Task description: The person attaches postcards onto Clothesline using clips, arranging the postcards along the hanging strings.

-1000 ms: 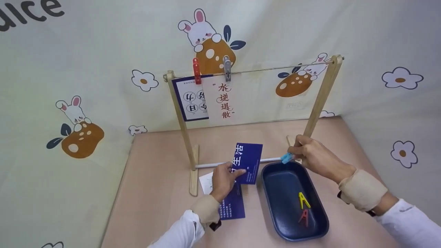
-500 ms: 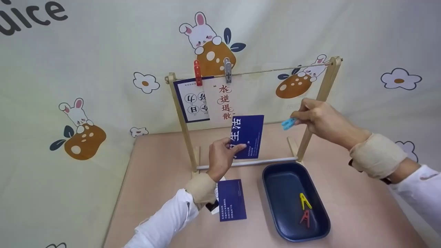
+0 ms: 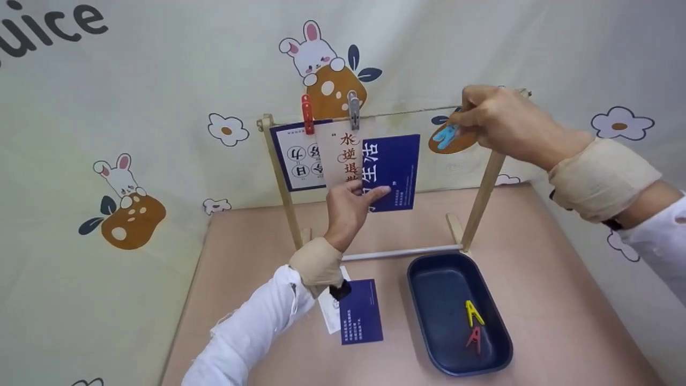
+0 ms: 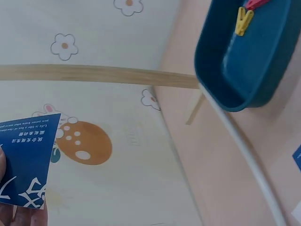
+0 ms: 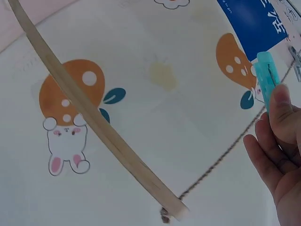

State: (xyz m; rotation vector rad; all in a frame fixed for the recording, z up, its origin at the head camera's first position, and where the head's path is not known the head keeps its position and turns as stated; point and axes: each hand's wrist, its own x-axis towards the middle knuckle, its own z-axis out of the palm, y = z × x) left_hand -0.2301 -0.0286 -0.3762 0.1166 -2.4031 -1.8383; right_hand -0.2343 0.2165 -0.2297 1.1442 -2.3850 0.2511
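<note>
My left hand (image 3: 348, 212) pinches a dark blue card (image 3: 394, 171) with white lettering, held upright just below the string (image 3: 407, 111) and beside a pale card with red characters (image 3: 343, 155). In my right hand (image 3: 509, 123) is a light blue clothespin (image 3: 445, 136), pinched between thumb and fingers to the right of the blue card. The right wrist view shows that clothespin (image 5: 267, 77) close to the string. A red clothespin (image 3: 307, 114) and a grey clothespin (image 3: 353, 111) hold a blue-bordered card (image 3: 297, 158) and the pale card on the string.
Wooden posts (image 3: 485, 198) carry the string, with a white bar (image 3: 402, 253) low between them. A dark blue tray (image 3: 415, 305) holds a yellow clothespin (image 3: 474, 313) and a red one. Another blue card (image 3: 364, 316) lies on the table over a white card (image 3: 329, 316).
Both hands have risen from near the tray and low bar toward the string. The blue card came up with my left hand, the light blue clothespin with my right.
</note>
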